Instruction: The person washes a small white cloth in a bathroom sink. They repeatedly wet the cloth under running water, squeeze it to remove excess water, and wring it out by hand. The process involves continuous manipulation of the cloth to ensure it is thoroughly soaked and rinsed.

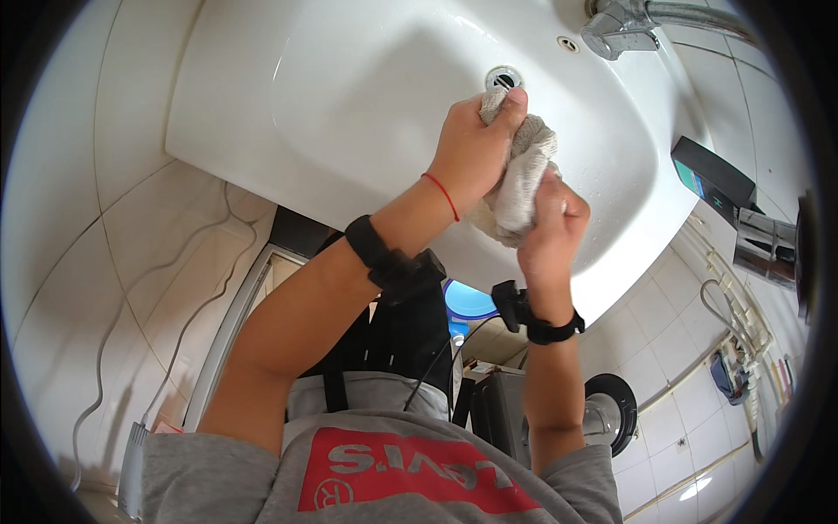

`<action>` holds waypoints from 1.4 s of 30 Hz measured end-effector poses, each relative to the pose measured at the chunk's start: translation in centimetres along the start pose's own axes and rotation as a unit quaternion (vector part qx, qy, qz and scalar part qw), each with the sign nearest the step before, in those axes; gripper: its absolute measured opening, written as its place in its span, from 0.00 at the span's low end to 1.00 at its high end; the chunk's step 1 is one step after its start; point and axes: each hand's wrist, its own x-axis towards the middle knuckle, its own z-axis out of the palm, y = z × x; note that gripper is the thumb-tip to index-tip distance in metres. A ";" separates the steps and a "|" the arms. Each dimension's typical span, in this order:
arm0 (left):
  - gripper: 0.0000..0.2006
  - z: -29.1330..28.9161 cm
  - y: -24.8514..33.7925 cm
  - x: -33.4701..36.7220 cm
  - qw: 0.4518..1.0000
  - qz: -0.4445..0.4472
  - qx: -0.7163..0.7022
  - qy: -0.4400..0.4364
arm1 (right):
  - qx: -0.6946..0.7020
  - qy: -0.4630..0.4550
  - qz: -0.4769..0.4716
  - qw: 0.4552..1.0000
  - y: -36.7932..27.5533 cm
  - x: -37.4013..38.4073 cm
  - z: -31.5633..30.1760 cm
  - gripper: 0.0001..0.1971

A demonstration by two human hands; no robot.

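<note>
A bunched, twisted cloth [524, 179], pale grey-beige and rumpled, is held over the white sink [349, 105]. My left hand [474, 144] is closed round its upper part, with the thumb on top and a tuft of cloth showing beyond the fist. Lower and to the right, my right hand [552, 225] is closed round the other part. The cloth bulges out between the two fists and hangs below them toward the sink's near edge. Just beyond the left hand lies the round drain [504, 79]. Black straps with small devices circle both wrists.
A chrome faucet [615, 31] stands at the sink's far right, near an overflow hole [567, 44]. A dark box [711, 170] sits by the right rim. Below the sink a blue basin [471, 299] shows. Grey cables [122, 297] run down the tiled wall at left.
</note>
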 end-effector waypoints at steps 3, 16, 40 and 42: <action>0.19 -0.7 1.9 -0.4 0.996 -0.045 -0.048 -0.066 | 0.197 0.001 0.085 0.977 0.7 1.7 -3.7 0.24; 0.13 1.2 0.3 -3.0 0.995 0.009 0.018 -0.096 | 0.084 0.054 0.067 0.993 -1.3 1.5 -2.0 0.13; 0.25 -2.3 3.1 -1.1 0.966 -0.063 -0.249 -0.018 | -0.103 -0.045 -0.191 0.975 -10.4 8.5 -3.0 0.30; 0.24 -2.6 3.2 -1.6 0.963 -0.086 -0.256 -0.006 | -0.084 -0.057 -0.177 0.979 -10.0 8.5 -2.3 0.30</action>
